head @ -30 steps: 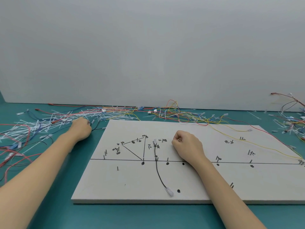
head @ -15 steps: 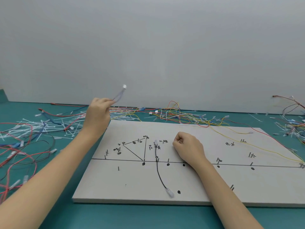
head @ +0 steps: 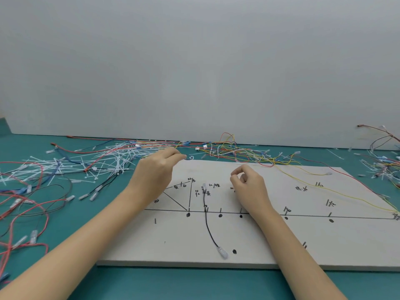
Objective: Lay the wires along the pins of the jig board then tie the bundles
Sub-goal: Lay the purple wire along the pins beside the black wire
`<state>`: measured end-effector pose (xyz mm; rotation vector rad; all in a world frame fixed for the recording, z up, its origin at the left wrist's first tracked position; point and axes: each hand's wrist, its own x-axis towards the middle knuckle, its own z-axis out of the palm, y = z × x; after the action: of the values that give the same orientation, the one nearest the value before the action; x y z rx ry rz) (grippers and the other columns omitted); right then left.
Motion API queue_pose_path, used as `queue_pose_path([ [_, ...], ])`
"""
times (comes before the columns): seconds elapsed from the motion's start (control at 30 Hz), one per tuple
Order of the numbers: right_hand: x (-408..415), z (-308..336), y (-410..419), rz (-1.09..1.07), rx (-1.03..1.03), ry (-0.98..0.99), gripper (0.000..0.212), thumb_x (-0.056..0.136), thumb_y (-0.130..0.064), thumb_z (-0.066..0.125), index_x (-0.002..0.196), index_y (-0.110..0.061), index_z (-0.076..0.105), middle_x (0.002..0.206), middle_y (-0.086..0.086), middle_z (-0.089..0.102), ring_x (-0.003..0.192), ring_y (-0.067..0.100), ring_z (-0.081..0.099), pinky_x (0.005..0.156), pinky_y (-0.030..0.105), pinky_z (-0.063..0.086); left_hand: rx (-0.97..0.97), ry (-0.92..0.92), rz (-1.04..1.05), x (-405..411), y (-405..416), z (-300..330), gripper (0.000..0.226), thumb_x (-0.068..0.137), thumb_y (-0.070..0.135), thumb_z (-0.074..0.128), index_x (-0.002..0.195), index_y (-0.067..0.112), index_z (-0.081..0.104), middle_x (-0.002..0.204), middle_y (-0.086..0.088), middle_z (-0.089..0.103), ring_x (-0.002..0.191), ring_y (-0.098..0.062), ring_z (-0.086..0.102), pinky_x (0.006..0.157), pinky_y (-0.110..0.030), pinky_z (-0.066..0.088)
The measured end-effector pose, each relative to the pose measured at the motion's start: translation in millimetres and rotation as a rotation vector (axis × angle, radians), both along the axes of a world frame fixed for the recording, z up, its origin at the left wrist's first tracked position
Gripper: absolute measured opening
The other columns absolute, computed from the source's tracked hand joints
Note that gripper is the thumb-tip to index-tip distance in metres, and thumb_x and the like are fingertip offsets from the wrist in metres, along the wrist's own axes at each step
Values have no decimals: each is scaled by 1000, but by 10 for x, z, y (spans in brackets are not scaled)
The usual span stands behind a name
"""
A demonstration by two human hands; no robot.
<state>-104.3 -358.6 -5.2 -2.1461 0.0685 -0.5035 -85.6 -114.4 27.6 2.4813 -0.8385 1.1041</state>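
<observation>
Lying flat on the teal counter [head: 194, 282], the white jig board [head: 281, 241] has black lines, dots and small written marks on it. One black wire [head: 207, 226] already lies on the board; it runs from a clear plug near the writing down to another clear plug [head: 223, 254] close to the near edge, just beside a black dot. The left hand [head: 155, 174] is lifted over the far left part of the board, and its grip is a tight pinch on a thin dark wire end [head: 190, 157] with a tiny white plug. The wire is blurred, so its length is hard to see. The right hand [head: 249, 187] is over the middle of the board with fingers loosely curled, and its grip holds nothing that can be seen. A yellow wire [head: 346, 194] and a red one cross the right side of the board. Behind the board lies a tangle of coloured wires [head: 233, 150]. To the left are white zip ties [head: 104, 163] mixed with red, black and blue wires [head: 32, 204]. More wires sit at the far right.
</observation>
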Motion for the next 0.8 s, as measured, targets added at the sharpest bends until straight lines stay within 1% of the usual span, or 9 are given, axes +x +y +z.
queue_pose_path([
  [0.13, -61, 88, 114, 86, 218, -55, 17, 90, -6, 53, 82, -17, 65, 58, 4, 51, 50, 14, 47, 49, 19, 39, -356, 176, 24, -30, -93, 2, 28, 91, -5, 55, 104, 11, 75, 99, 1, 71, 88, -24, 66, 71, -38, 53],
  [0.23, -101, 152, 207, 155, 432, -6, 17, 93, -4, 53, 86, -11, 68, 60, 4, 58, 47, 13, 51, 40, 21, 37, -584, 290, 20, -26, -109, 18, 26, 92, -1, 56, 100, 12, 76, 97, 4, 73, 94, -16, 66, 78, -30, 51],
  [0.3, -126, 199, 247, 192, 517, 11, 17, 94, -3, 54, 89, -9, 68, 61, 4, 60, 47, 12, 52, 38, 22, 37, -673, 280, 1, -56, -83, 63, 25, 92, 0, 57, 101, 13, 77, 98, 6, 73, 94, -12, 67, 78, -27, 50],
  [0.43, -159, 236, 283, 230, 570, 49, 15, 95, -4, 54, 92, -6, 69, 62, 5, 61, 47, 13, 52, 39, 21, 38, -731, 208, 20, -89, -2, 180, 25, 92, 3, 58, 102, 18, 76, 96, 12, 71, 81, -2, 62, 67, -17, 41],
  [0.53, -178, 245, 309, 290, 640, 115, 15, 96, -9, 55, 96, -5, 69, 66, 8, 63, 49, 15, 53, 41, 22, 39, -889, 410, -31, -178, -43, 212, 26, 91, 5, 60, 97, 25, 75, 93, 14, 73, 89, 5, 65, 76, -11, 48],
  [0.6, -188, 261, 325, 333, 688, 141, 15, 96, -12, 56, 98, -6, 70, 68, 9, 65, 49, 16, 55, 41, 22, 40, -992, 523, -95, -278, -113, 195, 27, 90, 2, 60, 93, 24, 76, 91, 10, 75, 93, 6, 65, 80, -5, 46],
  [0.67, -192, 285, 332, 347, 727, 159, 16, 96, -15, 56, 100, -8, 69, 70, 11, 66, 49, 17, 55, 41, 23, 41, -1021, 573, -135, -373, -179, 179, 28, 90, 3, 60, 90, 26, 76, 88, 11, 75, 90, 7, 65, 75, -2, 44],
  [0.77, -203, 298, 343, 370, 811, 230, 21, 97, -25, 55, 103, -9, 66, 73, 12, 67, 48, 18, 55, 42, 24, 42, -991, 612, -166, -481, -260, 152, 28, 91, 7, 61, 89, 30, 76, 87, 16, 75, 77, 9, 64, 64, -7, 45],
  [0.8, -208, 296, 351, 385, 852, 261, 26, 97, -29, 55, 106, -7, 64, 73, 11, 68, 48, 17, 55, 42, 23, 42, -976, 613, -178, -510, -276, 133, 28, 91, 7, 61, 89, 31, 76, 87, 17, 74, 80, 8, 64, 66, -8, 46],
])
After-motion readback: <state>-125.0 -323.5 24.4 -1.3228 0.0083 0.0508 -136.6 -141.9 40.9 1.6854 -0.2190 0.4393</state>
